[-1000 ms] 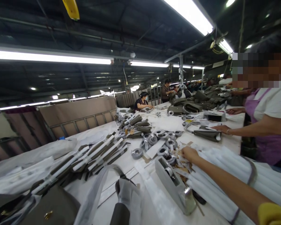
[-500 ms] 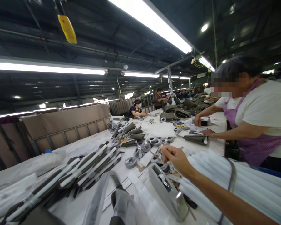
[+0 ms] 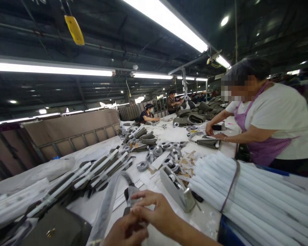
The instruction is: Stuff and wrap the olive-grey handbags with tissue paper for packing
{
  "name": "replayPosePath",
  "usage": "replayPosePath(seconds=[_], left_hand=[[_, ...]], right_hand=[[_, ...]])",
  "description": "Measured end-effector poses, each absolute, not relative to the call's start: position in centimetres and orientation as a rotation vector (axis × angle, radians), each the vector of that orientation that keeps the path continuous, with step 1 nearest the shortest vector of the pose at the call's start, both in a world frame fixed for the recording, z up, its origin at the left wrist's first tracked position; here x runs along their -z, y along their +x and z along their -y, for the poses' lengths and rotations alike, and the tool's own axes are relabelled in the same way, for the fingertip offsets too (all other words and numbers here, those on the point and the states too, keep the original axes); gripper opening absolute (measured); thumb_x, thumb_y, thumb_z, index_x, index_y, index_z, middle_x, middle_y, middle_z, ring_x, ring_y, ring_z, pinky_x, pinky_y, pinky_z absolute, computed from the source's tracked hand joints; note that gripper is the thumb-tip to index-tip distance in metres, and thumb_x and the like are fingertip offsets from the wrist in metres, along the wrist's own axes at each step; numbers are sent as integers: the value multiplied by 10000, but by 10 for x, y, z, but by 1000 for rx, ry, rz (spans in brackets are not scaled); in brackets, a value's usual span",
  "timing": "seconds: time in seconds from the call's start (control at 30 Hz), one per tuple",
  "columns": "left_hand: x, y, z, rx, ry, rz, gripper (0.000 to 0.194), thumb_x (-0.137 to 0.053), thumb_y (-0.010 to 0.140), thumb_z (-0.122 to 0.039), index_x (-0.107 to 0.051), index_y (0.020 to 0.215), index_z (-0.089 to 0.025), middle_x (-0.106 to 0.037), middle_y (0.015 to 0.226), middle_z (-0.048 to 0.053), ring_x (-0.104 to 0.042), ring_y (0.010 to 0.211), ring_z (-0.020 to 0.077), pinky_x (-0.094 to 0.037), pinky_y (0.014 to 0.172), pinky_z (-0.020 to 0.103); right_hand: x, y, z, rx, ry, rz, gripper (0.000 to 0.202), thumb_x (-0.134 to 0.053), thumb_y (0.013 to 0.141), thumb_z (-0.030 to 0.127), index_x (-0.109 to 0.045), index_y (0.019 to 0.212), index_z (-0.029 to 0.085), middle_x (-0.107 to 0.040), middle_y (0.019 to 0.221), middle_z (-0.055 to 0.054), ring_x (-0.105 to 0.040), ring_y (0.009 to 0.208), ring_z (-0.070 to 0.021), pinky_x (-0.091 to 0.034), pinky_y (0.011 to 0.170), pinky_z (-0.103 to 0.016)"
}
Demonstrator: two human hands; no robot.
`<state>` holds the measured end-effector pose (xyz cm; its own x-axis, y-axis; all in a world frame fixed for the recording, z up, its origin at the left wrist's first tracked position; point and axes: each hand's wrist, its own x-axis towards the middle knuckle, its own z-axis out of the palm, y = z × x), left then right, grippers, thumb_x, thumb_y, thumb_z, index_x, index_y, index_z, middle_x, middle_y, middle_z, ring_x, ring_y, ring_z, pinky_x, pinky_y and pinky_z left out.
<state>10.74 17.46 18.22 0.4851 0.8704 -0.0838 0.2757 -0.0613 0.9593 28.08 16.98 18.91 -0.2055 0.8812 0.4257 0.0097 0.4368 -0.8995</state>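
At the bottom centre my right hand (image 3: pixel 157 210) and my left hand (image 3: pixel 127 230) meet, fingertips touching. The thumb and fingers of both are drawn together; whatever lies between them is too small or hidden to make out. Just beyond them a grey tape dispenser (image 3: pixel 172 191) sits on the table, with a dark part wrapped in clear plastic (image 3: pixel 130 191) to its left. A plastic-wrapped grey strap (image 3: pixel 110 201) curves up beside my left hand. In the lower left corner is an olive bag (image 3: pixel 64 227) with a gold clasp.
White foam tubes (image 3: pixel 256 194) lie banded at right. Left are wrapped olive pieces with white strips (image 3: pixel 100 171). Coiled grey straps (image 3: pixel 157 151) and brown scraps (image 3: pixel 188 162) lie mid-table. A co-worker in a purple apron (image 3: pixel 269 147) handles an olive piece (image 3: pixel 207 142).
My right hand has come back from the coils and scraps, past the tape dispenser, to the bottom centre. My left hand has come into view and touches it.
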Motion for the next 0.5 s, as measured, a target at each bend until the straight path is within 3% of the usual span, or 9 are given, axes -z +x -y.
replayPosePath(seconds=[0.07,0.13,0.2,0.27,0.37,0.5], left_hand=[[-194,116,-170,-654,1710,-975,491,-654,771,-635,-742,694,-159,-670,669,67,-583,605,172,-471,580,287],[-203,121,-169,-734,1648,-936,499,-635,793,-628,-732,725,-144,-679,688,75,-601,611,167,-458,542,260],[-206,123,-173,-858,1494,-904,492,-668,775,-619,-735,838,-135,-689,742,73,-603,609,149,-427,496,227],[-205,122,-178,-938,1358,-856,498,-695,775,-589,-728,958,-127,-702,813,82,-593,609,120,-393,479,198],[-202,122,-183,-986,1225,-793,467,-721,790,-522,-717,1028,-121,-708,857,91,-572,612,88,-368,493,175],[-203,128,-186,-999,1210,-789,453,-710,806,-501,-714,1063,-127,-705,981,114,-544,627,73,-352,503,178]], right_hand=[[-187,280,-172,-1037,-813,1529,317,-699,829,499,-802,921,214,-723,1114,-73,-686,988,-230,-521,925,-351],[-181,285,-176,-1081,-824,1491,513,-619,856,601,-734,1141,190,-723,1089,-90,-688,955,-238,-540,886,-380],[-173,292,-177,-1117,-817,1497,649,-538,897,635,-565,1376,198,-677,1213,-102,-650,1076,-246,-495,976,-413],[-166,298,-173,-1173,-783,1533,686,-458,931,653,-448,1467,225,-595,1358,-100,-555,1245,-249,-389,1095,-443],[-159,300,-160,-1206,-743,1601,690,-535,894,650,-466,1453,253,-506,1461,-71,-423,1373,-272,-304,1148,-461],[-149,297,-150,-1168,-820,1559,534,-639,872,537,-633,1291,206,-680,1206,-59,-590,1159,-281,-423,1035,-434]])
